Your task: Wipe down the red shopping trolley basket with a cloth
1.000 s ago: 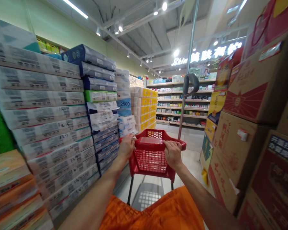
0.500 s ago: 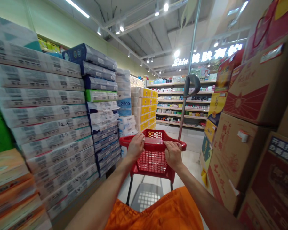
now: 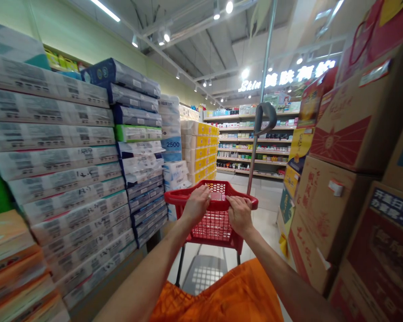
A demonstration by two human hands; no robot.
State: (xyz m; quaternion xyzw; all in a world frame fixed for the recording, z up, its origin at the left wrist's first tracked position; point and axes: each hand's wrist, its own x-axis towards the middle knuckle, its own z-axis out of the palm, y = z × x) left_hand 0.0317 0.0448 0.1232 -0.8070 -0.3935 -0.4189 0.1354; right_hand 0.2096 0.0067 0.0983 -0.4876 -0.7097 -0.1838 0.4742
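The tall stack of white wrapped packs (image 3: 67,156) on the left and the cardboard boxes (image 3: 342,129) on the right flanked the aisle as before; both sat a little farther left in the view than half a second earlier, and so did the stocked shelves (image 3: 255,150) at the far end. The red shopping cart (image 3: 211,228) shifted left in the picture with them, and its place between the stacks looked unchanged: it stood directly ahead of the person, in front of the orange clothing (image 3: 218,295).

The main change was along the red handle (image 3: 175,197). A second earlier the left hand (image 3: 196,206) had been near its left end; now it lay close to the middle, leaving that end bare. Its fingers were laid over the bar, but I could not tell whether they closed beneath it. The right hand (image 3: 241,215) had kept its spot near the right end, fingers bent over the bar and wrapped on it. The small panel (image 3: 216,196) on the handle, widely visible a second before, was now partly covered by the left hand.
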